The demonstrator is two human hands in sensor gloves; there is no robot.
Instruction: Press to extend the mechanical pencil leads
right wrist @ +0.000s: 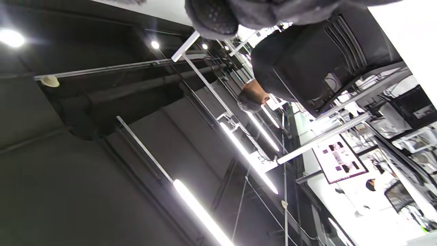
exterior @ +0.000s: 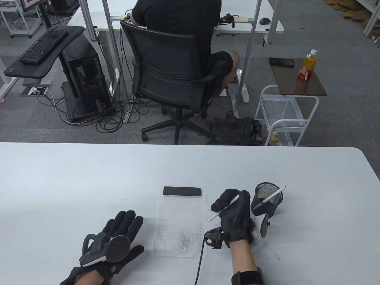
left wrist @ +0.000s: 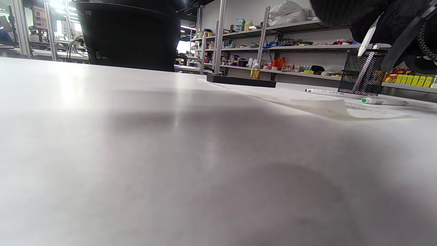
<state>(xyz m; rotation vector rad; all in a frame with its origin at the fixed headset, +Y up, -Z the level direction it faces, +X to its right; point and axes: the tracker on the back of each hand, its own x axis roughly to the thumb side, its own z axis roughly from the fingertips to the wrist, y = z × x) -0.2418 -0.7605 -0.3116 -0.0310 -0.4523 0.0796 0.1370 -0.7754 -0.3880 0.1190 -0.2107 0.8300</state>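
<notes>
On the white surface [exterior: 89, 178], a lined sheet of paper [exterior: 181, 222] is laid between the two hands, its far end weighted by a flat black block [exterior: 182, 191] and its near part covered with grey scribble. Just right of the sheet, a black mesh pen cup [exterior: 265, 202] is seen tilted, with a white pencil [exterior: 274, 194] leaning out of it.

A white mechanical pencil [exterior: 224, 207] is held in the grip of the right hand [exterior: 234, 215], just beside the sheet's right edge. The pencil is slanted, its tip lowered toward the surface near the paper's edge and its upper end raised toward the cup. The fingers are curled around the barrel; whether a thumb is pressed on the end cannot be told. The wrist is raised off the surface and the forearm is brought in from the near edge.

The left hand [exterior: 118, 237] is laid flat on the surface left of the sheet, well apart from the pencil, fingers spread and nothing held. In the left wrist view, two more pens [left wrist: 384, 101] are seen lying near the cup.
</notes>
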